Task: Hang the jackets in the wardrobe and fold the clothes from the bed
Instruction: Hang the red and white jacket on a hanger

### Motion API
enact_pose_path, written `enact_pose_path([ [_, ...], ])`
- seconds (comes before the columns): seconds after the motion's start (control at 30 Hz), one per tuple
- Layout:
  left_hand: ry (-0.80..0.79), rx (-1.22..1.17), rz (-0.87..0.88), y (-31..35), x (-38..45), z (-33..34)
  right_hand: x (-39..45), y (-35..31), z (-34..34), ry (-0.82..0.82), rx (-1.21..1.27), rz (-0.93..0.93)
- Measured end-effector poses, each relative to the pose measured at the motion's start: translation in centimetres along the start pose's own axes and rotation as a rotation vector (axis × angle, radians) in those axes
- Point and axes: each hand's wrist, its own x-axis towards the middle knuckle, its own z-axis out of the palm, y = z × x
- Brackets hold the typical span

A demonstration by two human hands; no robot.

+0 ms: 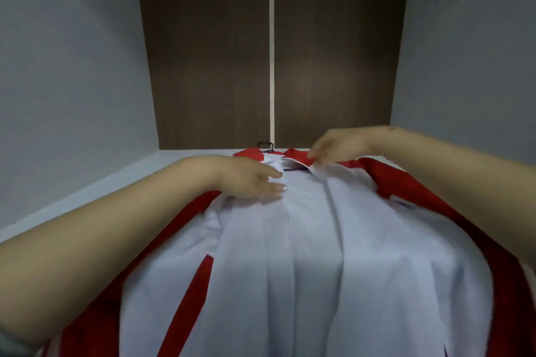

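A red and white jacket (307, 240) lies spread out in front of me, collar at the far end. A dark hanger hook (264, 144) sticks out beyond the collar. My left hand (249, 177) rests flat on the white fabric just left of the collar, fingers straight. My right hand (336, 145) pinches the red collar flap on the right side. The hanger's body is hidden inside the jacket.
The jacket lies on a white surface (87, 191) inside a grey-walled space (66, 66). A dark brown wood-grain panel (208, 52) with a pale vertical strip (272, 52) closes the far side.
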Motion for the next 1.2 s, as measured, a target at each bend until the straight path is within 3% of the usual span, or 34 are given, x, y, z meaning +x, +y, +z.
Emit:
enact_pose_path([
  [0.13, 0.331, -0.234, 0.143, 1.1, -6.5, -0.1, -9.8, -4.2, 2.9, 0.252, 0.115, -0.137],
  [0.23, 0.461, -0.440, 0.233, 2.1, -11.6, 3.1, -16.3, -7.1, 7.5, 0.444, 0.298, -0.194],
  [0.37, 0.423, -0.669, 0.217, 3.3, -15.8, 9.6, -21.1, -9.2, 14.0, 0.412, 0.371, -0.078],
  [0.47, 0.306, -0.925, 0.145, 3.9, -17.7, 15.4, -23.9, -9.8, 17.9, 0.453, 0.513, -0.010],
  [0.57, 0.171, -1.210, 0.028, 4.1, -19.2, 21.7, -26.3, -10.3, 23.5, 0.569, 0.901, 0.137],
  [0.7, 0.092, -1.609, -0.247, 5.7, -19.6, 29.5, -27.1, -11.3, 31.9, 0.576, 1.315, 0.375],
  [0.9, 0.281, -1.652, -0.429, 6.1, -17.1, 34.4, -24.8, -9.8, 36.0, 0.501, 1.211, 0.374],
  [1.07, 0.055, -2.087, -0.590, 6.3, -14.7, 37.2, -24.2, -8.6, 39.9, 0.375, 1.304, 0.540],
  [1.2, 0.123, -2.275, -0.635, 6.3, -12.5, 37.9, -22.8, -7.8, 41.2, 0.322, 1.520, 0.656],
])
